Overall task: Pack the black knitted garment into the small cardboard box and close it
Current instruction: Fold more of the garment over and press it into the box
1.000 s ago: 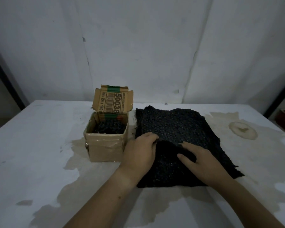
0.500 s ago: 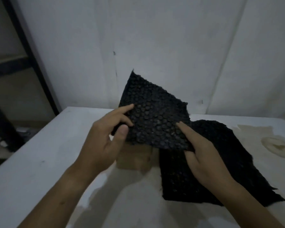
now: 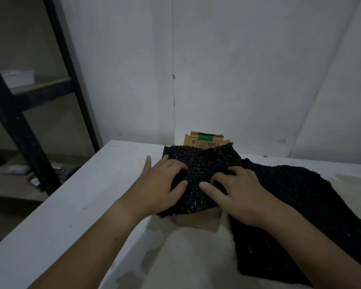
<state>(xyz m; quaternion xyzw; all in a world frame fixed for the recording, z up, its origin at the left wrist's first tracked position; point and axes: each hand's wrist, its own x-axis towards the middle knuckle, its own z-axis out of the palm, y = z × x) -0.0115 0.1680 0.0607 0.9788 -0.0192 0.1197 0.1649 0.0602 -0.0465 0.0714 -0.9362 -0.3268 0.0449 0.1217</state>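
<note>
The black knitted garment (image 3: 208, 163) lies draped over the small cardboard box (image 3: 198, 221), covering its opening. The rest of the garment trails off to the right across the table. Only the box's front wall and its raised back flap (image 3: 205, 140), which has a green stripe and a barcode, show. My left hand (image 3: 161, 184) and my right hand (image 3: 240, 192) sit side by side on top of the box. Their fingers are curled into the bunched fabric and their thumbs lie on it, holding it down over the opening. The inside of the box is hidden.
The white table (image 3: 81, 205) has a large pale stain near its front. Its left edge runs diagonally, and beyond it stands a dark metal shelf rack (image 3: 25, 113). A white wall stands close behind the box.
Both hands lifted the near end of the garment off the table, carried it left and brought it down over the box. The camera has swung left and moved closer.
</note>
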